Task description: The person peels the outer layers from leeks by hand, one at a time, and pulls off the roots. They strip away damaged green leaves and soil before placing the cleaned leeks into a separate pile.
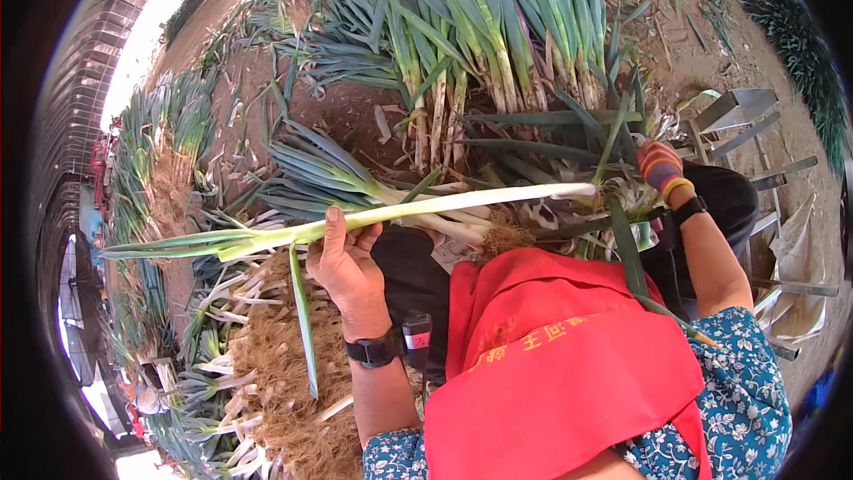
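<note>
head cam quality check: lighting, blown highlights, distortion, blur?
Head view: hard daylight with crisp shadows on the soil; sky patch at upper left blown to white; the long green onion in the left hand reads sharp, its white shank near clipping. Strong fisheye: black rim, structure at far left bends. Gloved right hand in focus, no obvious motion blur.

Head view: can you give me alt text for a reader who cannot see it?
A bare left hand grips a long green onion held level, its white end near the gloved right hand. Piles of green onions lie on soil ahead, and a red vest fills the foreground.
</note>
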`<state>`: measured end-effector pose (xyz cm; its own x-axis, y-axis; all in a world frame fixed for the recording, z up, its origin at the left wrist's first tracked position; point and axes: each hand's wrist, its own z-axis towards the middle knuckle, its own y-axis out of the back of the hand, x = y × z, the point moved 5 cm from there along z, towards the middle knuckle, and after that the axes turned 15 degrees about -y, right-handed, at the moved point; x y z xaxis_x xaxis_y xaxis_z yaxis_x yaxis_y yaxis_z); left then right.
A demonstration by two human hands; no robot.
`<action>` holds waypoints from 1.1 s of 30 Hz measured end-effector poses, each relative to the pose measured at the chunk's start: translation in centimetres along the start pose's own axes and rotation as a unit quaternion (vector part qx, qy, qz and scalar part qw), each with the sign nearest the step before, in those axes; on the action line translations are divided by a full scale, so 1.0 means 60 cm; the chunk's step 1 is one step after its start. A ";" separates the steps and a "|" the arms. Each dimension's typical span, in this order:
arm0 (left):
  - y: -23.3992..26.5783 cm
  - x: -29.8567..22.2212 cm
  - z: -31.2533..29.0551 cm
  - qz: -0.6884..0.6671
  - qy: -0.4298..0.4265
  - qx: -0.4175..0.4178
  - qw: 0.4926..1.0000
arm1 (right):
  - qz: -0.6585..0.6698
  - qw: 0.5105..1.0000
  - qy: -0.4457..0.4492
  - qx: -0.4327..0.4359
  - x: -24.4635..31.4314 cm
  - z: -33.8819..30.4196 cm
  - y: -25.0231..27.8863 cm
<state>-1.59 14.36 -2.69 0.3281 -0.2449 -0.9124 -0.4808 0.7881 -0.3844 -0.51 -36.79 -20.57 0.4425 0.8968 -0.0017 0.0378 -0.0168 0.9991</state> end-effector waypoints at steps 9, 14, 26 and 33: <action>-0.032 0.016 -0.024 0.016 0.004 0.003 1.000 | 0.324 0.874 0.344 0.111 0.292 -0.189 0.191; -0.056 0.034 -0.054 0.120 0.019 0.190 0.974 | 0.373 0.860 0.283 0.203 0.307 -0.224 0.181; -0.096 0.066 -0.132 -0.066 0.142 0.243 0.957 | 0.351 0.871 0.342 -0.033 0.317 -0.226 0.230; -0.097 0.066 -0.135 -0.059 0.124 0.178 0.974 | 0.397 0.810 0.415 -0.121 0.368 -0.244 0.282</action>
<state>-4.11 4.24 -5.19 0.1364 -0.4402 -0.8875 -0.1246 0.8811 -0.4562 -3.23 -10.79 -3.08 -0.5162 0.6361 0.5735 -0.1846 -0.7366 0.6507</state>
